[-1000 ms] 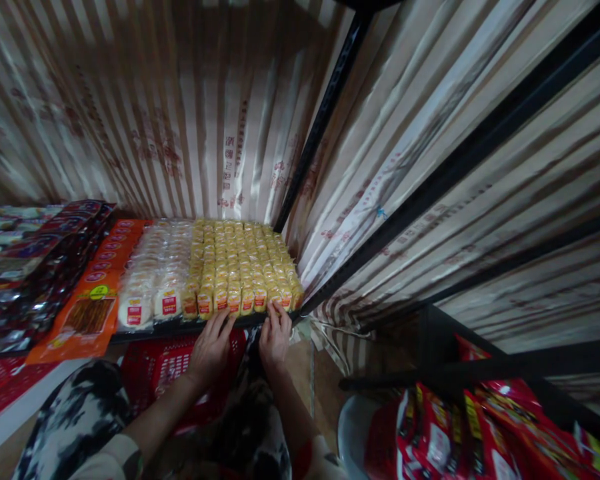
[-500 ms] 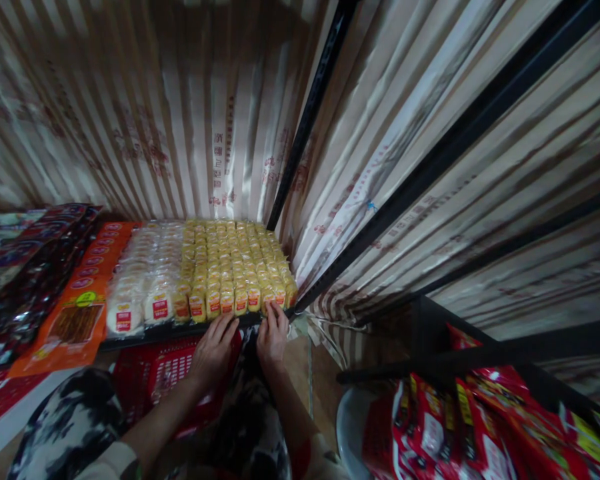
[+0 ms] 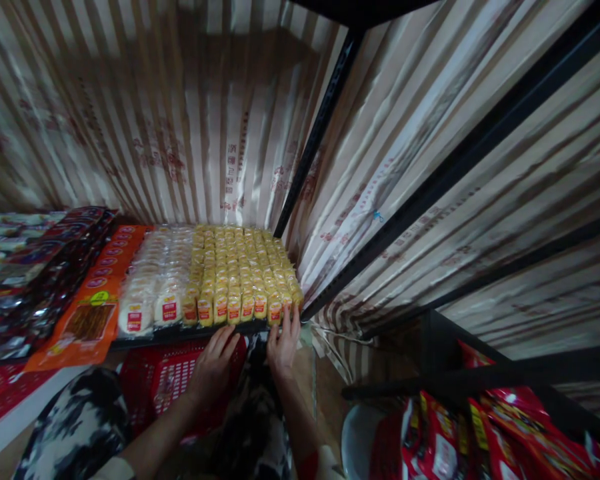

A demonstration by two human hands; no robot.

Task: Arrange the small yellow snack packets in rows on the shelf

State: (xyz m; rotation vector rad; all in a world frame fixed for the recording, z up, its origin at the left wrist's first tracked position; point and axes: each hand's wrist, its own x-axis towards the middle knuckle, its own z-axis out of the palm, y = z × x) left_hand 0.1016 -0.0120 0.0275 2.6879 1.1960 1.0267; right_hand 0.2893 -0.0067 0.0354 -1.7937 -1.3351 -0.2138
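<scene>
Rows of small yellow wrapped snack packets (image 3: 247, 267) with red labels fill the right end of a low dark shelf (image 3: 180, 331). My right hand (image 3: 284, 347) reaches up to the front of the packets at the right, its stretched fingertips touching the lowest ones near the corner. At the shelf's front edge, just below the yellow packets, rests my left hand (image 3: 214, 363), with its fingers extended and nothing seen in them. White round wrapped snacks (image 3: 153, 300) stand in rows directly left of the yellow ones.
An orange snack bag (image 3: 93, 300) and dark shiny packages (image 3: 40, 287) lie farther left. Below the shelf is a red plastic basket (image 3: 180, 373). Black metal posts (image 3: 325, 127) rise before a striped curtain (image 3: 190, 120). Red snack bags (image 3: 440, 433) sit at lower right.
The view has shifted slightly, so the shelf appears lower and farther right. My left hand has slid down from the packets' front to the shelf edge. My right fingers stay at the right-hand packets.
</scene>
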